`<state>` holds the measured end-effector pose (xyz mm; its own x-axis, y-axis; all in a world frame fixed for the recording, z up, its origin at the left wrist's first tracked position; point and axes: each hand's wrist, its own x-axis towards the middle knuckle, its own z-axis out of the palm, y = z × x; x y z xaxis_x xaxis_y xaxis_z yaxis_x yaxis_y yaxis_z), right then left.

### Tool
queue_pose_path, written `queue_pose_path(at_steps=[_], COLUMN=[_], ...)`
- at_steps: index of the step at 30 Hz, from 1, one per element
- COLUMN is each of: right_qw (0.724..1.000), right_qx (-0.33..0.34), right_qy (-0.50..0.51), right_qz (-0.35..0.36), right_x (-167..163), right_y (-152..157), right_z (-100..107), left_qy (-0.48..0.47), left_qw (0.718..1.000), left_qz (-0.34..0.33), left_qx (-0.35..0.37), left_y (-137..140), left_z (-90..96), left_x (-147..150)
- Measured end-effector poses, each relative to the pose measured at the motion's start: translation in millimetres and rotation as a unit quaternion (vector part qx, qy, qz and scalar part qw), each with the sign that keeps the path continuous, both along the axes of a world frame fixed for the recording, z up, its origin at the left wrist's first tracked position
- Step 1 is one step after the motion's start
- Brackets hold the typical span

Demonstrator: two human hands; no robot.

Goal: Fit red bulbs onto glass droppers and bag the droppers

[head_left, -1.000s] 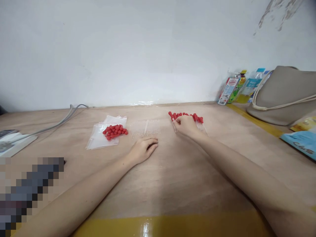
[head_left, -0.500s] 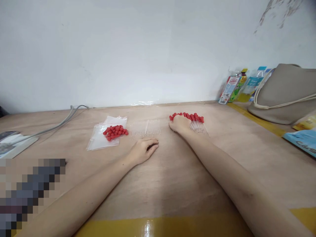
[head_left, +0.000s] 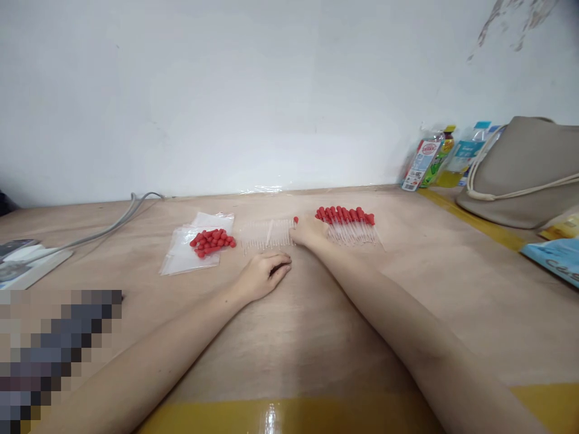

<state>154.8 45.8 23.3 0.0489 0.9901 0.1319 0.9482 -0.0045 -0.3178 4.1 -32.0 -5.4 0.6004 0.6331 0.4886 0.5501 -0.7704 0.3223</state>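
Observation:
My left hand rests on the table with its fingers loosely curled and a gap between thumb and fingers, holding nothing. My right hand is closed at the right end of a row of thin clear tubes. A red rubber bulb pokes out past its fingertips; whether a tube is attached is hidden. To the right of that hand lies a row of clear droppers with red bulbs at their far ends. On the left, a pile of loose red bulbs lies on clear plastic bags.
Against the wall at right stand a drink carton and bottles, beside a grey-beige bag. A blue packet lies near the right edge. A grey cable runs across the left side. Yellow tape lines the front edge.
My right hand has moved left, from the left part of the dropper row to the right end of the clear tubes, with a red bulb at its fingertips. My left hand stays put.

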Motion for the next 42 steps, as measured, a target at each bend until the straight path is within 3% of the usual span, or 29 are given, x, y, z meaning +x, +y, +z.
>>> queue_pose_path(at_steps=[8, 11, 15, 18, 22, 25, 31, 38, 42], right_qw=[1.0, 1.0, 0.997, 0.99, 0.971, 0.97, 0.973, 0.97, 0.965], right_qx=[-0.016, 0.001, 0.065, 0.137, 0.221, 0.226, 0.218, 0.216, 0.223], right_qy=[-0.004, -0.001, 0.004, 0.004, -0.007, -0.003, 0.014, 0.015, 0.019], right_qz=[-0.009, -0.02, -0.03, 0.01, 0.086, 0.091, 0.078, 0.112, 0.134], right_x=[-5.9, 1.7, 18.9, 35.0, 59.6, 75.6, 83.4, 82.2, 82.6], right_y=[2.6, -1.5, -16.1, -37.8, -68.2, -78.1, -74.7, -75.4, -74.8], right_z=[2.9, 5.0, 1.0, -10.8, -27.0, -31.2, -28.1, -29.2, -30.6], left_qy=[0.003, -0.004, -0.009, 0.016, 0.065, 0.114, 0.214, 0.269, 0.311], left_qw=[1.0, 0.999, 0.984, 0.957, 0.912, 0.889, 0.891, 0.896, 0.883], left_qz=[-0.001, 0.028, 0.138, 0.244, 0.369, 0.416, 0.394, 0.339, 0.34], left_qx=[-0.003, 0.032, 0.114, 0.154, 0.169, 0.155, 0.071, 0.096, 0.096], left_y=[-0.8, -1.3, 2.2, 11.0, 26.3, 33.4, 34.7, 35.3, 37.8], left_z=[0.7, 1.9, 4.5, 8.7, 18.1, 27.2, 44.0, 43.5, 42.7], left_x=[0.4, -0.5, -9.7, -24.1, -48.7, -64.6, -78.3, -79.0, -80.9])
